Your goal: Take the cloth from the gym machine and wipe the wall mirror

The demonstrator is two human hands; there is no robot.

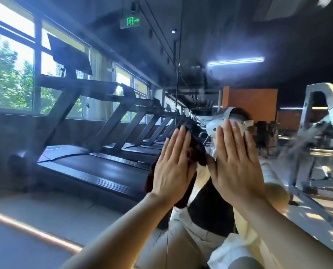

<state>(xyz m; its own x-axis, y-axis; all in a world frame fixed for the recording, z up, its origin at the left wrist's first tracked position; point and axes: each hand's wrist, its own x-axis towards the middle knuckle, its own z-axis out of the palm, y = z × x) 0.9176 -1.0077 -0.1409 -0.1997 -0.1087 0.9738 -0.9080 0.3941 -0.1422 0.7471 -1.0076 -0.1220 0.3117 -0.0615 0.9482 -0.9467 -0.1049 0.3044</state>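
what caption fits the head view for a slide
Left hand presses a dark cloth flat against the wall mirror, the open right hand beside it, with treadmills reflected.

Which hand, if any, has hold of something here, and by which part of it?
The left hand presses the dark cloth flat against the mirror, fingers straight over its middle. The right hand holds nothing.
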